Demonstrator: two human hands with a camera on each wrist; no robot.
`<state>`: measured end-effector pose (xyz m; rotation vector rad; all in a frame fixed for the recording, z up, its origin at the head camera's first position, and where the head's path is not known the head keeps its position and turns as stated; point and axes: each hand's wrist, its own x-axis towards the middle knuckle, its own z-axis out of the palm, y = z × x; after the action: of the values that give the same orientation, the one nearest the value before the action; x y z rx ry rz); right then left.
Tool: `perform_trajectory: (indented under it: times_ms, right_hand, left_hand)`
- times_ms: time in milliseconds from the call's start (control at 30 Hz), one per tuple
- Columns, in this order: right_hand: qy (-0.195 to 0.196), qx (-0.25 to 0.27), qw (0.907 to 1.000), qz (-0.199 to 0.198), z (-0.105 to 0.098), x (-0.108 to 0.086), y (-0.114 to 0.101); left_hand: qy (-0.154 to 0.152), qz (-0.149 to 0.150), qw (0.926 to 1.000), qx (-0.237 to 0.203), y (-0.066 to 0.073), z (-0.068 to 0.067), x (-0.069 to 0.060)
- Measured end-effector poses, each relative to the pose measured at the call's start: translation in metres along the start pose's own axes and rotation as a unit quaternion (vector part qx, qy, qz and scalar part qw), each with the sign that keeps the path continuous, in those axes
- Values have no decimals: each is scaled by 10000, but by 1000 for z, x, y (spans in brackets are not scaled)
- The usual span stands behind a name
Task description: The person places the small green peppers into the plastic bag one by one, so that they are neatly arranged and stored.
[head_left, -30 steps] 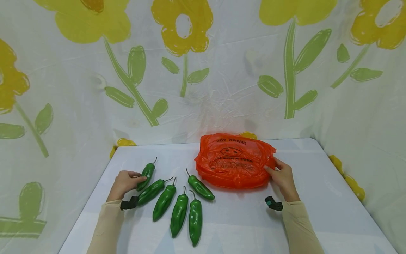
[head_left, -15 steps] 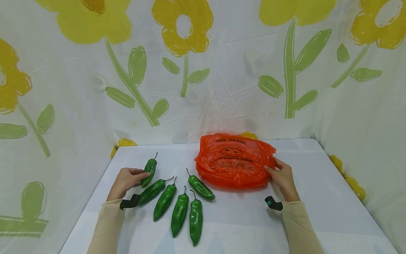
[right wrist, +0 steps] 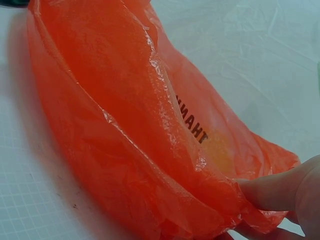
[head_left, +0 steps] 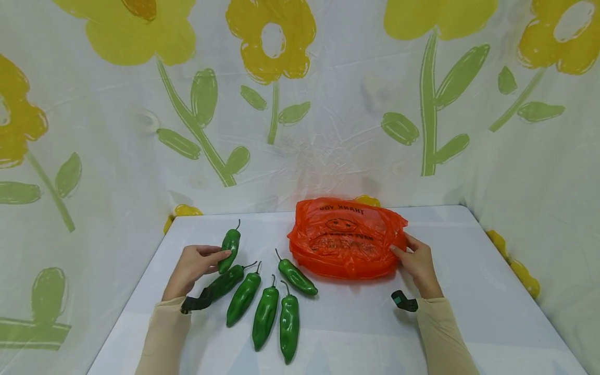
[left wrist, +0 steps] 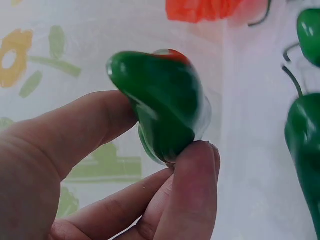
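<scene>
Between thumb and fingers, my left hand (head_left: 194, 265) pinches a green chili pepper (head_left: 230, 247), its stem pointing away from me. In the left wrist view the held pepper (left wrist: 162, 100) shows its tip end toward the camera. At the back of the table, a red-orange plastic bag (head_left: 347, 245) with dark printing stands with its mouth spread. My right hand (head_left: 419, 263) grips the bag's right edge; in the right wrist view the thumb presses on the film of the bag (right wrist: 115, 125), and some fingers are hidden behind it.
Several more green peppers lie on the white table (head_left: 361, 333): one pepper (head_left: 297, 277) just left of the bag, others like the pepper (head_left: 265, 319) in a fan toward the front. A flower-printed curtain (head_left: 328, 130) rises behind and along the sides.
My left hand has lifted the pepper and carried it to the right and slightly away from me. The right hand and the bag have stayed in place.
</scene>
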<state>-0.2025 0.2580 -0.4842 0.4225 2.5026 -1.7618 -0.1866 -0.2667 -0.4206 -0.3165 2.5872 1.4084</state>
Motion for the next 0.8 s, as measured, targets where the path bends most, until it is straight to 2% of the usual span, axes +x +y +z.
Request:
perform_trajectory:
  times_ms: [333, 633, 800]
  right_hand:
    - [9, -27, 10000, 47, 0, -1, -1]
    - [-37, -49, 9999, 121, -2, 1, -1]
    - [-40, -42, 9999, 145, -2, 2, -1]
  left_hand:
    - [-90, 251, 9992, -305, 17, 12, -10]
    - [-47, 263, 9982, -545, 29, 23, -13]
    - [-95, 334, 9960, -824, 39, 30, -15]
